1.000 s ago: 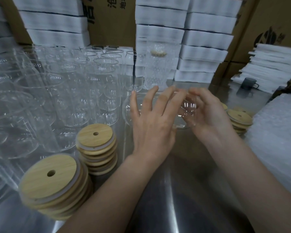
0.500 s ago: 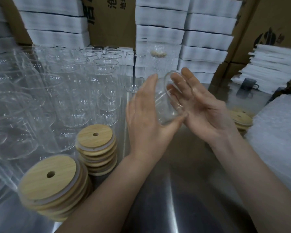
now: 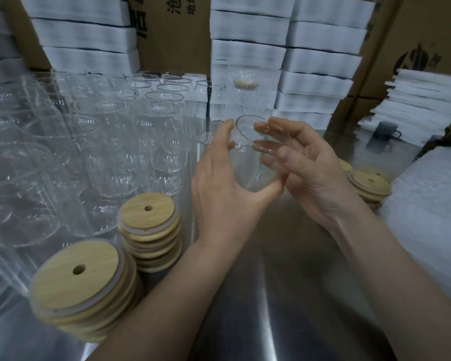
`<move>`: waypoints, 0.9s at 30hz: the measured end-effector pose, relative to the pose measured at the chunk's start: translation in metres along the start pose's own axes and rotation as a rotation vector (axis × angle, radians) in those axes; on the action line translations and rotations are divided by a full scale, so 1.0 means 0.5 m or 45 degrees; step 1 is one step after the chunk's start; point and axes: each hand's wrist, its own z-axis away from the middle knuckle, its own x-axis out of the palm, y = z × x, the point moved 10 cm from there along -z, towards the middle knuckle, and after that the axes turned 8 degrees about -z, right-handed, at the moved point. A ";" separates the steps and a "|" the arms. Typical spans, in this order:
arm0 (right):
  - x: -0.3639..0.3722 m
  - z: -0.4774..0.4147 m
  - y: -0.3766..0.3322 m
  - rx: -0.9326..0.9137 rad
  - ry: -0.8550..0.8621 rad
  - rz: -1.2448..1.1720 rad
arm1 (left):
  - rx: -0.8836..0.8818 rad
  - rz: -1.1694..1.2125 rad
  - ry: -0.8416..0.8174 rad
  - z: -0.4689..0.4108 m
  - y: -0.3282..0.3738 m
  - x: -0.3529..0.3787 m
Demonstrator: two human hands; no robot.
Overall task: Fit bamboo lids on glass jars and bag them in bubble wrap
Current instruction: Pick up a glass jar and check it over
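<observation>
My left hand (image 3: 227, 194) grips a clear glass jar (image 3: 248, 162) above the steel table, thumb under its base and fingertips on its far side. The jar is tilted, its open mouth facing up and away. My right hand (image 3: 313, 175) holds the mouth end, its fingers curled over the rim. No lid is on this jar. Stacks of round bamboo lids with a centre hole stand at near left (image 3: 81, 280), beside my left wrist (image 3: 149, 212) and behind my right hand (image 3: 370, 186). A pile of bubble wrap bags (image 3: 430, 220) lies at the right edge.
Several empty glass jars (image 3: 130, 142) crowd the table's left half. One jar wrapped in bubble wrap (image 3: 245, 100) stands behind my hands. White foam stacks (image 3: 320, 61) and cardboard boxes (image 3: 432, 29) line the back. A grey mug (image 3: 384, 131) sits at the far right.
The jar lay low between my hands on the table; both hands have raised it and tipped it, mouth now facing up and away. My right fingers have moved onto the rim.
</observation>
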 end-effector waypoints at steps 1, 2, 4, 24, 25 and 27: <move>-0.003 0.000 0.000 -0.025 0.025 0.032 | 0.010 -0.014 -0.007 0.001 0.001 0.001; -0.006 0.001 0.000 -0.047 0.052 0.056 | 0.024 -0.025 -0.006 0.001 0.002 0.002; -0.010 0.002 0.003 -0.067 0.102 0.096 | 0.079 -0.062 0.002 0.000 0.008 0.002; -0.050 0.002 0.029 0.076 0.360 -0.204 | 0.379 -0.405 -0.109 0.016 0.038 0.044; -0.055 0.002 0.031 0.091 0.376 -0.223 | 0.380 -0.384 -0.107 0.017 0.039 0.045; -0.059 0.002 0.036 0.114 0.387 -0.267 | 0.368 -0.346 -0.097 0.015 0.038 0.044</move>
